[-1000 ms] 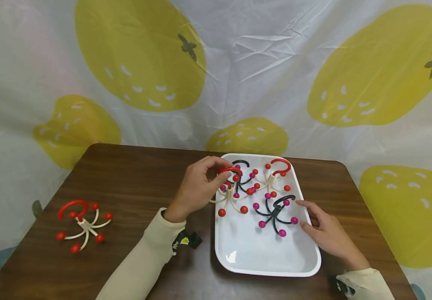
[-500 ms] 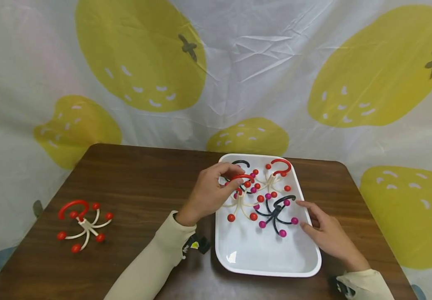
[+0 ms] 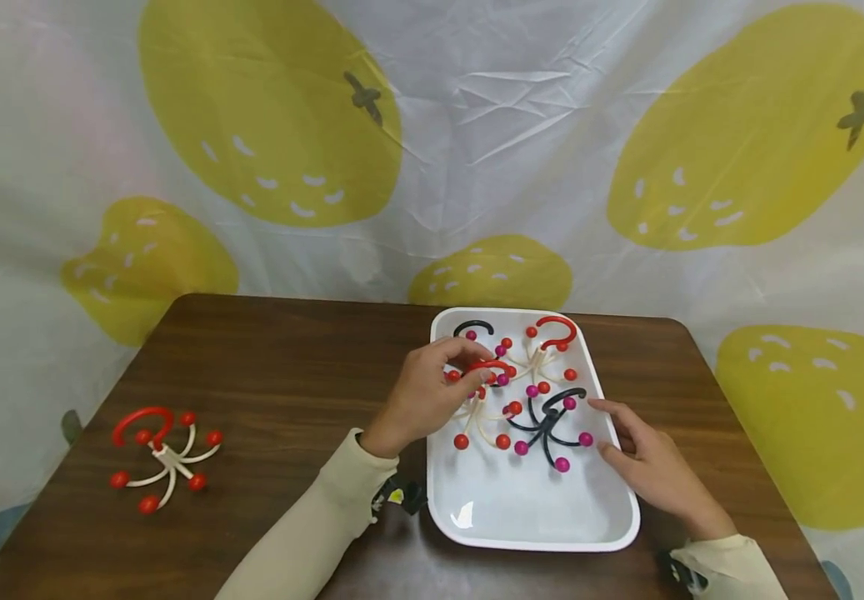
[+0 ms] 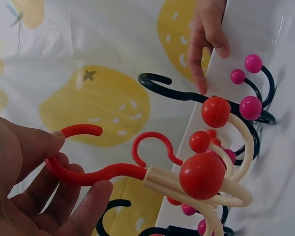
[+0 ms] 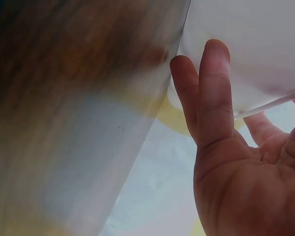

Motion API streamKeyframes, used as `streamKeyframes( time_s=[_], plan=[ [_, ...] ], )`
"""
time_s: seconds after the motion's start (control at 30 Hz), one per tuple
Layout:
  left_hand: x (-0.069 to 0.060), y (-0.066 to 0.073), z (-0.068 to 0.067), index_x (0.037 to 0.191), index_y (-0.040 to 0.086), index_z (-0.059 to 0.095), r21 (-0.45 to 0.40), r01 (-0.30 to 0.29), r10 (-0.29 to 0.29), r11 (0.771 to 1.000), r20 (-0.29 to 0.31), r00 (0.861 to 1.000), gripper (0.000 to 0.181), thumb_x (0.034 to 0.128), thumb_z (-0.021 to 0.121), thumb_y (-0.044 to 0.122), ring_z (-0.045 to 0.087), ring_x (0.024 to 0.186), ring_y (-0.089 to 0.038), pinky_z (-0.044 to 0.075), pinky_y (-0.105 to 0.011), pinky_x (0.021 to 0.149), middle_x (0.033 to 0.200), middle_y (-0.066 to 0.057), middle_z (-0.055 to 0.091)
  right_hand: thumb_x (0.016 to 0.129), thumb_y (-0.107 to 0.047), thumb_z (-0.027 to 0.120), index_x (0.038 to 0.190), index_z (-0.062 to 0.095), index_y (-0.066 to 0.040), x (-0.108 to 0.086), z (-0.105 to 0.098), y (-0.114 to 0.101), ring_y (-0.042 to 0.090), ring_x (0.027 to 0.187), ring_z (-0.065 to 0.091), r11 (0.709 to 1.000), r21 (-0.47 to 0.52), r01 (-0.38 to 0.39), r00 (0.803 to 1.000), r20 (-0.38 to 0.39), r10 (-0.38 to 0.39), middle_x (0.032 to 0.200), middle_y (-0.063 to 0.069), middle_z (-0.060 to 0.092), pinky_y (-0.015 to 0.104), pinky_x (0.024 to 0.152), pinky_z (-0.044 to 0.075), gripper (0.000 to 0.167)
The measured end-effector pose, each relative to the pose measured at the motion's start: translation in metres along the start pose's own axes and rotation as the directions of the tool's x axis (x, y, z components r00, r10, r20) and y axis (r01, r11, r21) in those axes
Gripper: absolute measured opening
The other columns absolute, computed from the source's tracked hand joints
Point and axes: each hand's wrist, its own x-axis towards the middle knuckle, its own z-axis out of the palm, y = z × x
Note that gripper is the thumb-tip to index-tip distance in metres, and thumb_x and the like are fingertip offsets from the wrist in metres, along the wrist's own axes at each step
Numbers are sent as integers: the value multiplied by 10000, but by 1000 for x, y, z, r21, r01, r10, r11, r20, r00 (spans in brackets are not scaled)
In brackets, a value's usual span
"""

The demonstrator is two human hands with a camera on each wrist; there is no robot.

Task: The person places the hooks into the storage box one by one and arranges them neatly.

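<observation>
My left hand (image 3: 424,392) pinches the red hook of a cream hanger (image 4: 157,179) with curved, red-ball-tipped arms; it hangs upright in the left half of the white tray (image 3: 532,521). In the head view my left fingers partly hide its hook. Beside it in the tray lies a black hanger (image 3: 549,423) with magenta balls. Behind are another cream hanger (image 3: 540,357) with a red hook and a black one (image 3: 474,324), mostly hidden. My right hand (image 3: 660,471) touches the tray's right side with thumb and fingers; in the right wrist view two fingers (image 5: 216,93) are straight against the outer wall.
One more cream hanger (image 3: 167,457) with a red hook lies on the brown table (image 3: 289,358) at the left. A white cloth (image 3: 432,150) printed with yellow fruit hangs behind the table.
My left hand has moved to the right and slightly toward me, carrying the cream hanger further into the tray, then lower. The right hand stays at the tray's side.
</observation>
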Motion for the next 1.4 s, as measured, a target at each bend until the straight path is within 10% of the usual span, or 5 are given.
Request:
streamKeyframes(
  time_s=[0.5, 0.73, 1.07, 1.4],
  plan=[
    [0, -10, 7, 1132, 94, 774, 61, 44, -47, 997, 34, 998, 177, 963, 791, 142, 688, 945, -152, 591, -268, 866, 1088, -29, 784, 1007, -124, 681, 1544, 497, -175, 2, -2, -4, 233, 952, 648, 1000, 16, -15, 1000, 21, 15, 1385, 256, 627, 264, 745, 579, 570],
    [-2, -14, 8, 1126, 86, 771, 52, 45, -47, 998, 57, 997, 165, 963, 776, 105, 692, 932, -174, 617, -463, 892, 1091, -52, 782, 1010, -130, 677, 1549, 492, -183, 2, -3, -4, 228, 930, 629, 1000, 14, -22, 999, 26, 21, 1361, 244, 636, 264, 724, 562, 572],
    [-4, -15, 10, 1134, 101, 771, 78, 37, -45, 996, 104, 994, 177, 959, 787, 122, 695, 945, -152, 581, -251, 871, 1055, -34, 779, 1017, -150, 678, 1556, 485, -190, 0, -3, -4, 229, 948, 656, 999, 7, -33, 999, 28, 33, 1389, 261, 628, 287, 757, 597, 574],
    [-5, -19, 11, 1138, 103, 769, 60, 54, -60, 997, 112, 992, 190, 950, 795, 107, 690, 955, -157, 610, -368, 904, 1076, -47, 778, 1017, -141, 675, 1554, 486, -190, -1, -1, -3, 233, 956, 656, 1000, 10, -25, 999, 28, 25, 1426, 270, 607, 285, 758, 588, 571]
  ],
)
